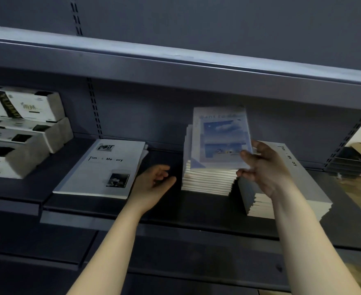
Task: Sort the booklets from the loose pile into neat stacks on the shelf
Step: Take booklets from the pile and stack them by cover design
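Note:
A blue-covered booklet (222,137) with a sky picture is tilted above a tall stack of booklets (207,179) in the middle of the dark shelf (175,211). My right hand (262,167) pinches that booklet at its right lower corner. To the right lies a stack of white "Time & Memory" booklets (311,188), partly hidden by my right arm. At the left a low pile of the same white booklets (103,169) lies flat. My left hand (154,182) hovers between that pile and the middle stack, fingers loosely curled, holding nothing.
White boxed packs (22,128) are piled at the shelf's far left. The upper shelf board (175,64) overhangs the stacks. A slotted upright (94,109) runs down the back panel. Cardboard clutter (360,154) shows past the right end.

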The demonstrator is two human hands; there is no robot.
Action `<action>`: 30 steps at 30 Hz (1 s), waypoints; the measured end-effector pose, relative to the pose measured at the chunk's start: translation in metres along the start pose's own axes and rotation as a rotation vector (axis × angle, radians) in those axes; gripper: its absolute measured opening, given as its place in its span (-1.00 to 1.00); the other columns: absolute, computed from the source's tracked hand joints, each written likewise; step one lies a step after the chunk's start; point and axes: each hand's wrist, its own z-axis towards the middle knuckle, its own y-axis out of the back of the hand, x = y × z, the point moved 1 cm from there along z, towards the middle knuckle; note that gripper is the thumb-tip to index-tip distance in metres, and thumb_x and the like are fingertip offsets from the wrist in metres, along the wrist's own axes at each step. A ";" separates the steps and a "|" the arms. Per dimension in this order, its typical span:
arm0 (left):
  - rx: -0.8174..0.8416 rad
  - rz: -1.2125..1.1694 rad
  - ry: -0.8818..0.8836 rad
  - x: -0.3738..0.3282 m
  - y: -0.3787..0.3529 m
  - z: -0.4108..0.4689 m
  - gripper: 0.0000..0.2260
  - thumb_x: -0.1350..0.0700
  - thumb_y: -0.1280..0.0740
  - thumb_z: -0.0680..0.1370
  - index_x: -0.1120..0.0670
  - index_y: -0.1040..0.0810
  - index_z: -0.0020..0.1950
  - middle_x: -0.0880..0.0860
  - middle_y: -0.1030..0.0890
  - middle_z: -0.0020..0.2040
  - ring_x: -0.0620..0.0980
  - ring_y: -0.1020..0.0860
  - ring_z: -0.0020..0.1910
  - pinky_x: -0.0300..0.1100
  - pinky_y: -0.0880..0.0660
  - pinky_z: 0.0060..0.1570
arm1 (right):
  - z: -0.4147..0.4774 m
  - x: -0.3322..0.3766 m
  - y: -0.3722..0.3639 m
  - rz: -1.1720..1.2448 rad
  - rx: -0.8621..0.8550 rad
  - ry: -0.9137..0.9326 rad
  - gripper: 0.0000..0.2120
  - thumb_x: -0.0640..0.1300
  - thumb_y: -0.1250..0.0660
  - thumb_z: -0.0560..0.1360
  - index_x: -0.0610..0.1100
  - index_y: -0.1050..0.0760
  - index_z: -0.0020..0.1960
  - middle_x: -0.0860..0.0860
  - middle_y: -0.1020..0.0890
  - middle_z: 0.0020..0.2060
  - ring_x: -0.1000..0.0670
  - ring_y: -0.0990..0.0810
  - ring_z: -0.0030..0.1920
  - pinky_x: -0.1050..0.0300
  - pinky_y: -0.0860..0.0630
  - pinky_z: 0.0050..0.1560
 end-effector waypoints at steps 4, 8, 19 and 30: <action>0.058 0.256 -0.002 0.017 -0.012 -0.003 -0.62 -0.13 -0.35 0.50 -0.13 -0.44 0.30 -0.12 -0.48 0.23 -0.14 -0.41 0.23 -0.23 -0.34 0.17 | 0.013 0.004 0.000 -0.030 -0.008 -0.054 -0.81 -0.27 -0.35 0.52 -0.14 -0.49 0.12 -0.08 -0.60 -0.01 -0.06 -0.66 -0.15 0.20 -0.60 -0.29; 0.084 0.474 -0.012 0.023 -0.022 -0.006 -0.57 -0.16 -0.28 0.52 -0.13 -0.36 0.37 -0.04 -0.39 0.35 0.00 -0.31 0.35 -0.01 -0.26 0.36 | 0.021 0.002 -0.002 -0.098 -0.045 -0.038 -0.95 -0.31 -0.37 0.49 -0.24 -0.55 -0.05 -0.13 -0.63 -0.12 -0.02 -0.68 -0.32 0.28 -0.57 -0.35; 0.082 0.681 -0.058 0.035 -0.031 -0.007 -0.53 -0.21 -0.21 0.52 -0.13 -0.32 0.40 -0.06 -0.31 0.43 0.00 -0.21 0.44 0.01 -0.09 0.42 | 0.040 -0.023 -0.001 -0.615 -0.245 0.081 -0.78 0.04 -0.46 0.41 -0.04 -0.48 -0.26 0.07 -0.53 -0.62 0.18 -0.50 -0.61 0.20 -0.40 -0.44; 0.081 0.678 -0.051 0.033 -0.031 -0.006 -0.53 -0.22 -0.23 0.50 -0.13 -0.34 0.39 -0.08 -0.33 0.41 -0.02 -0.22 0.43 0.02 -0.10 0.42 | 0.038 -0.019 -0.013 -0.916 -0.233 0.183 -0.71 -0.03 -0.37 0.47 -0.23 -0.53 -0.30 -0.06 -0.54 -0.46 -0.03 -0.51 -0.40 0.20 -0.31 -0.41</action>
